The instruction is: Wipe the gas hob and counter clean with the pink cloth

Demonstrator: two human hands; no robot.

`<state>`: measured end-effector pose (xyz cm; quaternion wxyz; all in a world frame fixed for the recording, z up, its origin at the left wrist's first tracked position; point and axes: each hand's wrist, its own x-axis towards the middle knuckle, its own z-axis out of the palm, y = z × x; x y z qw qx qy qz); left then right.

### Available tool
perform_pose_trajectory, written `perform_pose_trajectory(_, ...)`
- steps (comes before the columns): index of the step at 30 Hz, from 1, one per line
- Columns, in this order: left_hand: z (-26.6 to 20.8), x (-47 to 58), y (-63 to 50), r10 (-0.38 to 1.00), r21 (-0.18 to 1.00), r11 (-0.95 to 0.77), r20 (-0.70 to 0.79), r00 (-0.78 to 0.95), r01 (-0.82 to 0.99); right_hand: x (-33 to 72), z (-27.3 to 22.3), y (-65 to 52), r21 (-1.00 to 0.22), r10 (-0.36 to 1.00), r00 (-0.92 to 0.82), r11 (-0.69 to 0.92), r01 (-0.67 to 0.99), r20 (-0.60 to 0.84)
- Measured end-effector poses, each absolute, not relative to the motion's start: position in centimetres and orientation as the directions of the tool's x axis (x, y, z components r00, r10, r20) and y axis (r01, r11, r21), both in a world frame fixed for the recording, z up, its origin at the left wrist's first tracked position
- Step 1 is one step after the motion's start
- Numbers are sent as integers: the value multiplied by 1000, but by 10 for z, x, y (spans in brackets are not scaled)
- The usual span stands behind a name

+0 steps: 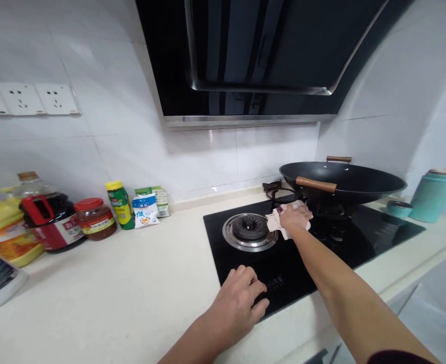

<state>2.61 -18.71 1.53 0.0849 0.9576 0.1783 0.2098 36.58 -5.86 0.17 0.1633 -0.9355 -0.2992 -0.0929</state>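
Observation:
My right hand [296, 216] presses a pale cloth [274, 222] against the black glass gas stove [295, 268], just right of the round left burner [250, 230]. The cloth sticks out around the fingers and looks crumpled. Behind and beyond that hand a large black wok [363, 184] with wooden handles sits over the right burner. At the stove's near left corner rests my left hand [241, 298], its fingers loosely bent, thumb apart, nothing held.
Along the wall at left stand a yellow jug [3, 232], a dark sauce bottle [54, 222], a red-lidded jar [95, 220], a green bottle [122, 207] and seasoning packets [146, 210]. A teal canister [433, 197] is at right. The range hood [246, 106] overhangs the stove.

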Motion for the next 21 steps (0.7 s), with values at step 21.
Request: perform_pose_trajectory(21, 17, 24, -184, 461, 430, -854, 366, 808, 293, 301, -10, -258, -195, 874, 3, 105, 975, 485)
